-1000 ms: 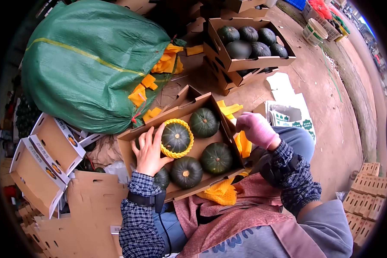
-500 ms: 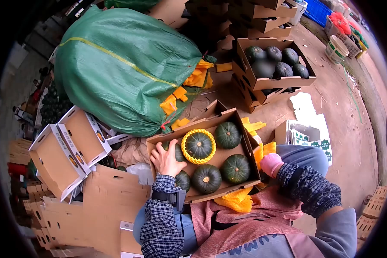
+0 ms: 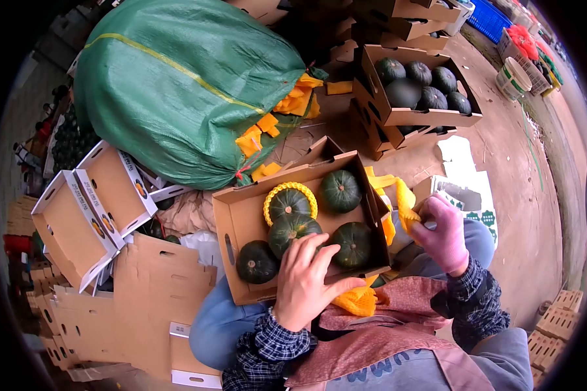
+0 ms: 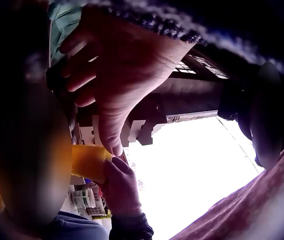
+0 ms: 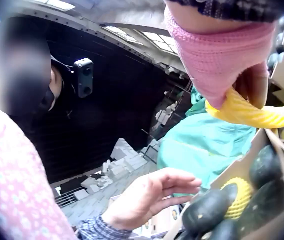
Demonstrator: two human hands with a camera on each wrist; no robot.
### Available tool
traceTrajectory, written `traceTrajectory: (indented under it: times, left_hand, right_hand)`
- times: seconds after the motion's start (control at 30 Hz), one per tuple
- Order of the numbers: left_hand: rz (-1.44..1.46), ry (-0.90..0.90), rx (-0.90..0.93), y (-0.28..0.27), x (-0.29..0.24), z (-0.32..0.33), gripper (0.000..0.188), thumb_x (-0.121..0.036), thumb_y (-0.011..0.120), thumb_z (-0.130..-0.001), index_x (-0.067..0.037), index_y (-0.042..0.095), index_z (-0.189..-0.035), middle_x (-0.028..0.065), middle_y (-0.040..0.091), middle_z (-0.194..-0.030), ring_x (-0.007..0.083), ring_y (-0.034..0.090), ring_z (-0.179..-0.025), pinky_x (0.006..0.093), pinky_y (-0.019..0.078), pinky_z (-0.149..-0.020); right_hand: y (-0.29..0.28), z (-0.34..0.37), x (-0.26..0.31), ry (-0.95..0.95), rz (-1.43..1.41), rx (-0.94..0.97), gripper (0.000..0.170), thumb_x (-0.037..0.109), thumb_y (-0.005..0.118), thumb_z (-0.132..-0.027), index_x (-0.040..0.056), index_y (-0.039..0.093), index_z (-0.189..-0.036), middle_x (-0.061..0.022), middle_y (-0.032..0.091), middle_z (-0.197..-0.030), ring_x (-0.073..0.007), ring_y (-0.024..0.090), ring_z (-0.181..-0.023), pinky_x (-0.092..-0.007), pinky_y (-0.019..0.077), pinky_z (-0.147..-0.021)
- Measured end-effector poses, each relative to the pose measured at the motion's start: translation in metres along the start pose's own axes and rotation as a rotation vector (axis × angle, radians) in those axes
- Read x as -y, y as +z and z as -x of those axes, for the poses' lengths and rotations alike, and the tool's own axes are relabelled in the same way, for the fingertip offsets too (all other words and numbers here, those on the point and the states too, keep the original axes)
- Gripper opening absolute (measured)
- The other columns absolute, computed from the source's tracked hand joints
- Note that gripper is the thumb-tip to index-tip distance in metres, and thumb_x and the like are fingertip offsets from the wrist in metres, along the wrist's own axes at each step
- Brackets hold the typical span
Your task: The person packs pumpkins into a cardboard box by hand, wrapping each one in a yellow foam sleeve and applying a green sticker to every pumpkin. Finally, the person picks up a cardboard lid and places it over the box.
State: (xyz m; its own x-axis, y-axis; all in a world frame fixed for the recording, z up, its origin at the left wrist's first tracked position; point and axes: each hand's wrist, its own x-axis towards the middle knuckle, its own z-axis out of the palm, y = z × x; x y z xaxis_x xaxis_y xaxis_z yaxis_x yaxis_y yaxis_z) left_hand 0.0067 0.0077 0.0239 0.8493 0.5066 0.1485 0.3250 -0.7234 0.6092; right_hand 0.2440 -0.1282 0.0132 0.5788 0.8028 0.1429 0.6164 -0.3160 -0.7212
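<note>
My bare left hand (image 3: 312, 277) reaches over the front edge of an open carton (image 3: 228, 228), fingers spread and fingertips right at a dark green pumpkin (image 3: 293, 231). Behind that one, a second pumpkin (image 3: 289, 203) wears a yellow foam net (image 3: 267, 210). More bare pumpkins lie at the carton's left end (image 3: 256, 262) and right side (image 3: 352, 244). Right of the carton, my pink-gloved right hand (image 3: 445, 234) pinches the end of a yellow foam net sleeve (image 3: 406, 201). The right wrist view shows this sleeve (image 5: 262, 115) hanging flat and long from the fingers.
A big green sack (image 3: 189, 91) spills yellow foam nets (image 3: 297, 98) behind the carton. Stacked cartons of pumpkins (image 3: 417, 117) stand at the back right. Flattened cardboard (image 3: 156, 293) and white-edged cartons (image 3: 78, 221) lie to the left. A yellow net (image 3: 359, 301) rests on my lap.
My left hand has moved from the carton's left end to its front. The pumpkins there have shifted, one now against the netted one. My right hand has lifted a foam net sleeve beside the carton.
</note>
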Motion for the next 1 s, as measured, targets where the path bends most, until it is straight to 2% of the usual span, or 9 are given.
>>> traceTrajectory:
  times: [0.07,0.27,0.33,0.4,0.47,0.57,0.73,0.93,1.0]
  left_hand:
    - [0.486,-0.094,0.002,0.023,-0.030,0.003,0.062,-0.043,0.079,-0.080,0.003,0.057,-0.115,0.0182,0.058,-0.106,0.0319,0.060,-0.102,0.0384,0.0484,-0.091]
    - [0.556,-0.190,-0.255,0.031,-0.008,0.024,0.033,0.010,0.052,-0.082,0.008,0.054,-0.115,0.0132,0.061,-0.103,0.0228,0.062,-0.096,0.0276,0.0480,-0.088]
    - [1.603,-0.527,-0.268,0.038,0.004,0.046,0.022,0.003,0.057,-0.090,0.006,0.061,-0.112,0.0109,0.068,-0.108,0.0183,0.065,-0.099,0.0296,0.0482,-0.094]
    - [2.018,-0.598,-0.260,0.011,0.010,0.051,0.023,-0.006,0.057,-0.097,0.007,0.062,-0.115,0.0121,0.069,-0.111,0.0169,0.064,-0.106,0.0294,0.0476,-0.097]
    - [1.757,-0.350,0.102,-0.001,0.030,0.073,0.025,-0.009,0.062,-0.096,0.008,0.063,-0.114,0.0131,0.068,-0.112,0.0205,0.064,-0.107,0.0309,0.0467,-0.098]
    - [0.991,-0.051,-0.077,-0.001,0.014,0.061,0.021,-0.006,0.069,-0.091,0.006,0.064,-0.108,0.0131,0.066,-0.104,0.0162,0.065,-0.093,0.0295,0.0505,-0.085]
    - [0.823,-0.318,-0.217,0.013,0.005,0.071,0.017,0.005,0.073,-0.081,0.003,0.070,-0.097,0.0112,0.066,-0.103,0.0231,0.067,-0.097,0.0307,0.0521,-0.083]
    - [0.388,-0.090,-0.406,0.017,0.001,0.073,0.021,0.010,0.078,-0.065,0.001,0.060,-0.074,0.0095,0.063,-0.081,0.0262,0.065,-0.080,0.0336,0.0526,-0.070]
    - [0.740,-0.090,-0.194,0.007,0.011,0.077,0.023,-0.005,0.081,-0.076,-0.001,0.060,-0.085,0.0107,0.061,-0.101,0.0250,0.061,-0.100,0.0379,0.0457,-0.093]
  right_hand:
    - [0.006,0.020,0.045,-0.006,-0.217,0.164,0.022,-0.001,0.076,-0.068,0.0015,0.055,-0.075,-0.0118,0.055,-0.077,-0.0256,0.057,-0.062,-0.0309,0.0476,-0.058]
    - [0.063,0.039,0.069,0.059,-0.613,-0.038,0.048,-0.016,0.062,-0.070,0.0009,0.052,-0.113,-0.0095,0.058,-0.096,-0.0149,0.061,-0.086,-0.0248,0.0504,-0.073]
    - [0.055,0.021,0.058,-0.268,-0.212,0.167,0.033,-0.016,0.052,-0.073,-0.0002,0.062,-0.100,-0.0049,0.063,-0.099,-0.0130,0.061,-0.088,-0.0276,0.0511,-0.078]
    - [0.057,0.020,0.023,0.398,-0.881,0.702,0.024,-0.014,0.052,-0.077,-0.0020,0.068,-0.091,-0.0042,0.068,-0.094,-0.0145,0.065,-0.083,-0.0298,0.0509,-0.081]
    - [0.056,0.022,0.005,0.266,-1.319,0.933,0.021,-0.001,0.070,-0.084,-0.0044,0.070,-0.105,-0.0060,0.072,-0.104,-0.0124,0.066,-0.095,-0.0282,0.0498,-0.088]
    - [0.074,0.039,0.006,0.191,-1.391,1.100,0.020,-0.001,0.068,-0.089,-0.0029,0.070,-0.108,-0.0042,0.072,-0.106,-0.0116,0.064,-0.098,-0.0289,0.0496,-0.090]
    - [0.101,0.058,0.042,0.384,-1.285,0.807,0.043,-0.001,0.067,-0.089,0.0022,0.056,-0.131,-0.0002,0.066,-0.111,-0.0103,0.059,-0.104,-0.0286,0.0483,-0.091]
    - [0.098,0.041,0.048,-0.164,-0.835,0.686,0.020,0.007,0.077,-0.080,0.0059,0.060,-0.090,-0.0073,0.064,-0.096,-0.0250,0.059,-0.098,-0.0335,0.0462,-0.086]
    - [0.090,0.029,0.061,-0.239,-0.776,0.642,0.015,0.005,0.075,-0.079,0.0071,0.060,-0.081,-0.0074,0.061,-0.091,-0.0265,0.058,-0.091,-0.0338,0.0451,-0.080]
